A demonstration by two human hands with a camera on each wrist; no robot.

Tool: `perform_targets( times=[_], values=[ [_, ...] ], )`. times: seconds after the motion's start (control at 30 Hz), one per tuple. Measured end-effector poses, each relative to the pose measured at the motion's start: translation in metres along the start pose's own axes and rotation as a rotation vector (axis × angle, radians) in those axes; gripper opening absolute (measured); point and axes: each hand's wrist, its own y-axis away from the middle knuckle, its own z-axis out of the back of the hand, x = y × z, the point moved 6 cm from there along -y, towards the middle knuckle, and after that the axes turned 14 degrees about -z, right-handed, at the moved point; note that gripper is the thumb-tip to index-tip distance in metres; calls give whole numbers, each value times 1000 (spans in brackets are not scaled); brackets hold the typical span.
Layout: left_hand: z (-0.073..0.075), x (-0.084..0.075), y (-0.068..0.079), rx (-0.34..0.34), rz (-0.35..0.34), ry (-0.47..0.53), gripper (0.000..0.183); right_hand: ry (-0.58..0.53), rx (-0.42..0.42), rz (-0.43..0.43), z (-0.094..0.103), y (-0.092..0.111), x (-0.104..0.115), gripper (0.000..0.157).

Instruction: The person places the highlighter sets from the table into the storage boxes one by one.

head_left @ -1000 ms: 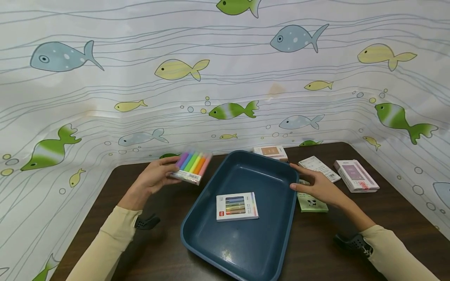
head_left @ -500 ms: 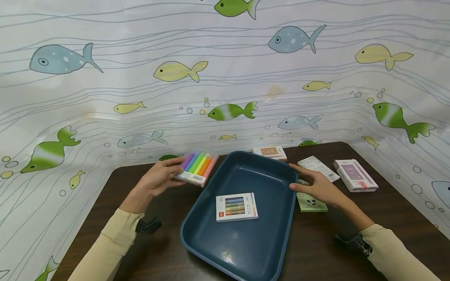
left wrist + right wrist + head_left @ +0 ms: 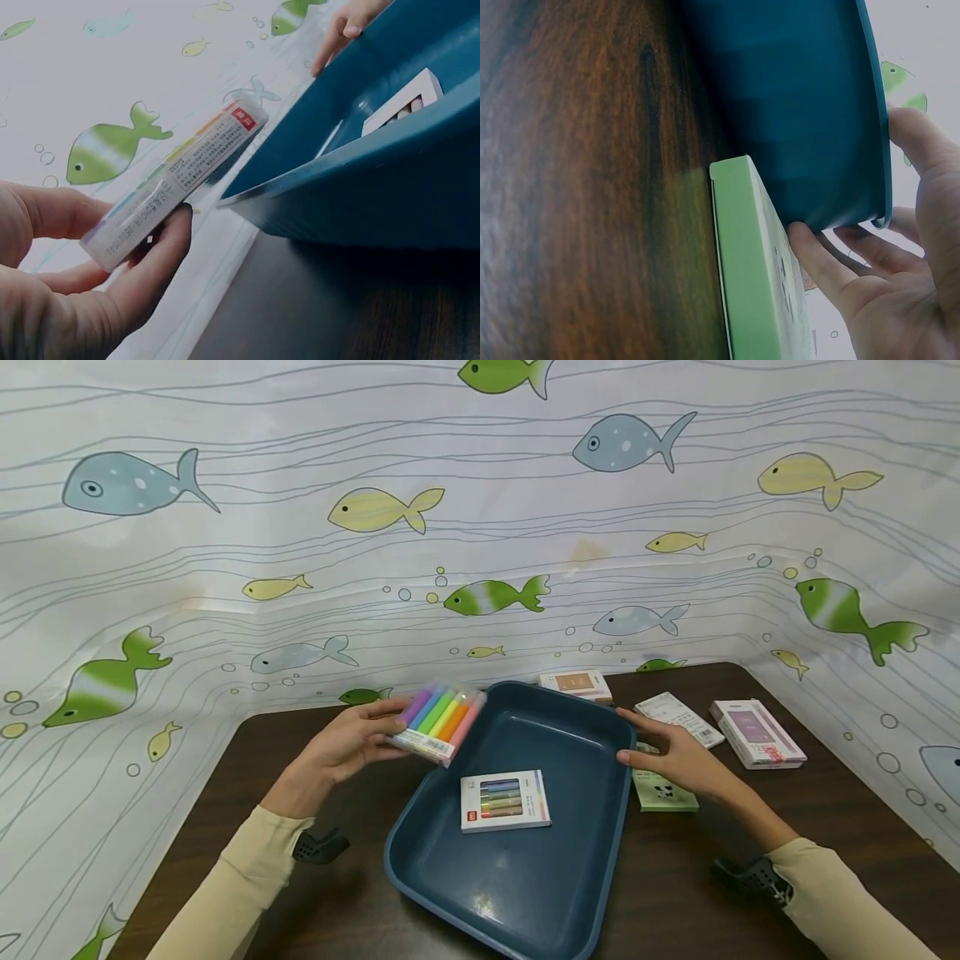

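My left hand [image 3: 356,743] pinches a clear pack of colored markers [image 3: 442,722] between thumb and fingers. The pack is tilted and overlaps the left rim of a dark blue tray [image 3: 510,885] in the head view. Its printed bottom edge [image 3: 202,169] faces the left wrist camera. On the tray floor lies a white box [image 3: 474,802] whose window shows colored sticks. At the tray's far right corner, my right hand [image 3: 682,760] grips the rim, with the thumb on the edge and fingers against the outer wall [image 3: 802,112].
A green box [image 3: 667,797] lies partly under my right hand, right beside the tray. Behind it are a white box with printed text [image 3: 678,718] and a purple-and-white box [image 3: 759,735]. An orange-and-white box [image 3: 577,685] sits past the tray's far edge. Fish-patterned cloth [image 3: 375,552] backs the dark table.
My left hand has carried the marker pack rightward, from beside the tray to over its left rim. The right hand and tray have stayed put.
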Motion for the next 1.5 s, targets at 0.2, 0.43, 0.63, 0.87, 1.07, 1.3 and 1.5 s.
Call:
perform_targets(
  times=[0.2,0.43,0.63,0.87,1.07,1.3,1.5],
  values=[
    [-12,7,0,51,-6,-2,57,-6,9,-1,0,2,-1,73],
    [-22,10,2,94,-13,-30,60,1,11,-4,0,1,-1,73],
    [-35,9,7,131,-19,-47,58,-8,18,-1,0,-1,1,74],
    [-49,10,11,201,-22,-52,59,0,11,0,0,-1,0,74],
    [-65,11,14,262,-17,-42,59,-9,12,-3,0,0,0,73],
    [-84,16,19,311,-7,3,59,-12,13,0,0,0,0,73],
    [-94,17,21,301,-23,12,58,-10,11,0,0,-1,0,73]
  ],
)
